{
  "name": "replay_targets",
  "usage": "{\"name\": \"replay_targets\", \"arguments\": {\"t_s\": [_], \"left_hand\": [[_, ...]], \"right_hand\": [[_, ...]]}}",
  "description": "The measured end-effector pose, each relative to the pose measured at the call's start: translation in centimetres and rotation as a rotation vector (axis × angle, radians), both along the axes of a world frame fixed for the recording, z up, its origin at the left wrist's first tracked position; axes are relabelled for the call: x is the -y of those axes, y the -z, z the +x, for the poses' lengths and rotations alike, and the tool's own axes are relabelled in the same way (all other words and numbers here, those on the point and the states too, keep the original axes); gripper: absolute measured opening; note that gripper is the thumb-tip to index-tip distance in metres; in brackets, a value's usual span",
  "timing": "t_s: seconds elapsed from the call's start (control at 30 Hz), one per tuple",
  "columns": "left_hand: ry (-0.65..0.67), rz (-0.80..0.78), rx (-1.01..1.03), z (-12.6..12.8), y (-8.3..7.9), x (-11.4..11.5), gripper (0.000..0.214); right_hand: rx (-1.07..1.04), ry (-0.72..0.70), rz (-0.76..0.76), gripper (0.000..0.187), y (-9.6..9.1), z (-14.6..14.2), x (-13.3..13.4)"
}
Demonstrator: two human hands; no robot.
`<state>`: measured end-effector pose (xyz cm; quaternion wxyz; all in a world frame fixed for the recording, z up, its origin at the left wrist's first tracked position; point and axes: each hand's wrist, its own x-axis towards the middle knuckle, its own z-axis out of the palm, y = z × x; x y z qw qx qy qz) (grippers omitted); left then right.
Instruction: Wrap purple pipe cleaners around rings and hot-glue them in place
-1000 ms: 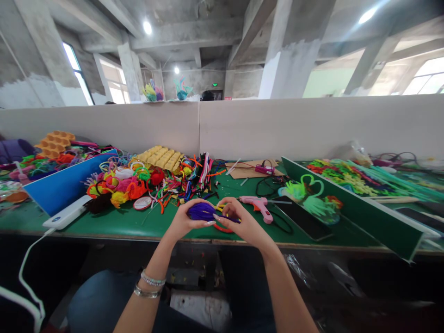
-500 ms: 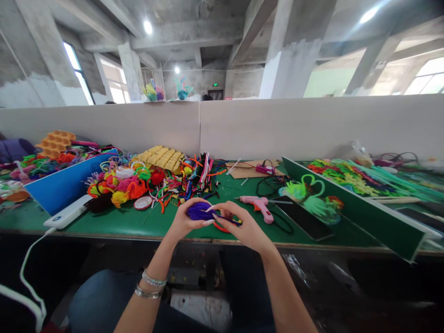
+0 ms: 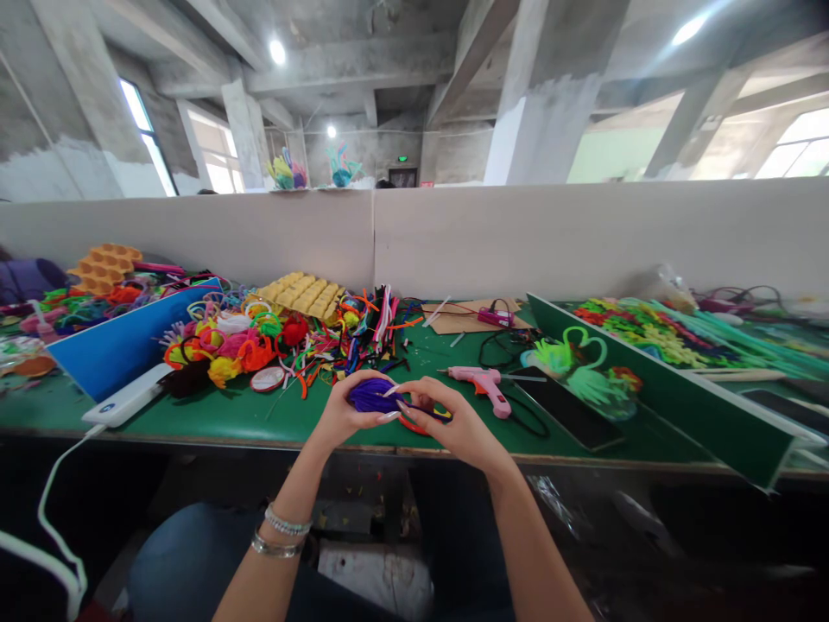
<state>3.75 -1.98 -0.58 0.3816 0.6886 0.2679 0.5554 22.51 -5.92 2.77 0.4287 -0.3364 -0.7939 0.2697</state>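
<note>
A purple bundle of fuzzy strands, which looks like bent pipe cleaners, is held up over the near edge of the green table. My left hand wraps round its left side, thumb below and fingers above. My right hand pinches the narrow right end, where dark strands with a yellow bit show between the fingers. Just under the right hand lies a red ring-shaped thing, partly covered. To the right of that hand rests a pink glue gun on the table.
Colourful pipe-cleaner pieces and a yellow egg-crate tray lie left, by a blue board and a white power strip. Right are a black phone, a green pipe-cleaner swan and a green board.
</note>
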Motion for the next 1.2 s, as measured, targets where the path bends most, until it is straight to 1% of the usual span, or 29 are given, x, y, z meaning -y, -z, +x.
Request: {"name": "replay_targets", "arguments": {"t_s": [0.33,0.57,0.77,0.97,1.2], "left_hand": [[-0.007,-0.006,-0.024,-0.08,0.17,-0.08,0.05],[0.01,0.021,-0.033,-0.15,0.27,-0.26,0.047],[0.005,0.034,-0.076,-0.13,-0.1,0.11,0.039],[0.007,0.02,-0.071,-0.09,0.04,-0.04,0.044],[0.034,0.002,-0.071,-0.05,0.07,0.03,0.042]], "right_hand": [[0.002,-0.007,-0.02,0.024,0.13,0.01,0.0],[0.014,-0.011,-0.042,0.025,0.15,-0.08,-0.07],[0.023,-0.02,-0.042,0.025,0.33,0.01,-0.18],[0.028,-0.017,-0.047,0.026,0.39,0.16,-0.23],[0.027,-0.034,-0.048,0.025,0.44,0.24,-0.29]]}}
